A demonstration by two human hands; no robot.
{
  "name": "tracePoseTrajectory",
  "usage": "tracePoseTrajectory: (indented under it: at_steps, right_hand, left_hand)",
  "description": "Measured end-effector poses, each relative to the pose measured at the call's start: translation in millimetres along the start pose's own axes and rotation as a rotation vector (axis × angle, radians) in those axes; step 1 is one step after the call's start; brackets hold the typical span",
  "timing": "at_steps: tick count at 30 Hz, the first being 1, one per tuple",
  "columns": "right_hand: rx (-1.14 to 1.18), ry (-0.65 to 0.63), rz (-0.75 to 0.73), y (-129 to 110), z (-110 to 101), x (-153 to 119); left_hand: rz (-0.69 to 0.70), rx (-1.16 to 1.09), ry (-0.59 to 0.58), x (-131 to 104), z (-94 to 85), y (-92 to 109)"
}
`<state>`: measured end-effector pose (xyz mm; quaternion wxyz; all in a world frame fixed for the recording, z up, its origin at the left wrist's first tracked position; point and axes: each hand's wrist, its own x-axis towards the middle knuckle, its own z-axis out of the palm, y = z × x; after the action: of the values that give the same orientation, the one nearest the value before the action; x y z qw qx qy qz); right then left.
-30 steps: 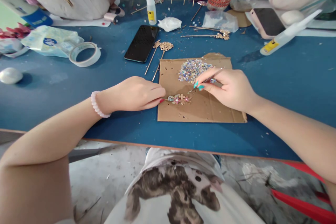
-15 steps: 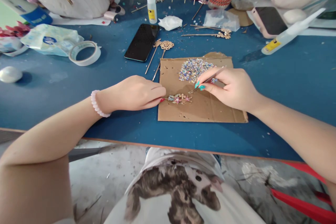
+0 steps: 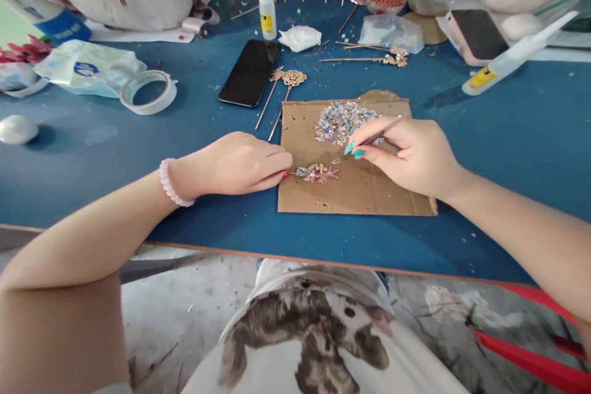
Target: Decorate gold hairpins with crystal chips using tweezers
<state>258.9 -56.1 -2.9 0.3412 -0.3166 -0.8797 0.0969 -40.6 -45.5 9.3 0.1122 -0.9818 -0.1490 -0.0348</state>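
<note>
Tweezers [image 3: 375,135] in the head view are pinched between thumb and fingers of the right hand [image 3: 413,151], at three o'clock on the cardboard sheet [image 3: 369,194]. Compared with a second ago, slightly more of their shaft shows, while the tips stay just short of the beaded gold hairpin [image 3: 318,173]. Whether they grip a stone is too small to tell. The left hand [image 3: 244,163], at nine o'clock, keeps its fingers closed on the hairpin's thin stem; the ornament lies toward nine o'clock on the cardboard and has not been turned. Otherwise the whole scene has only drifted a little, as if the head moved. I judge this a steady pause in close decorating work, with no fresh contact made. The rhinestone heap [image 3: 339,120] sits at twelve o'clock, partly behind the right hand's fingers.

As for writing, two glue bottles on the bench [image 3: 221,228], one at eleven o'clock [image 3: 266,12] and one at two [image 3: 496,64], wear yellow labels with dark print too small to read. Between nine and ten o'clock, the tissue pack [image 3: 106,64] bears a blue emblem with pale, illegible lettering; behind it, a white container's blue band [image 3: 64,28] carries blurred white characters. No brand can be made out.
</note>
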Motion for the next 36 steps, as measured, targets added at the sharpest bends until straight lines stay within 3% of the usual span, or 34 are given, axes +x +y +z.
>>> tracePoseTrajectory:
  at_steps: [6, 16, 36]
  right_hand:
    - [0.051, 0.065, 0.009, -16.7, 2.9, -4.0]
    - [0.055, 0.123, 0.026, -36.2, 21.2, -7.3]
    - [0.072, 0.128, -0.054, -37.3, 27.1, -9.8]
  left_hand:
    - [-0.119, -0.018, 0.093, 0.4, -1.2, 14.5]
    - [-0.383, -0.198, 0.075, 4.8, -4.1, 40.7]
    - [-0.398, -0.188, 0.089, 5.1, -2.3, 46.6]
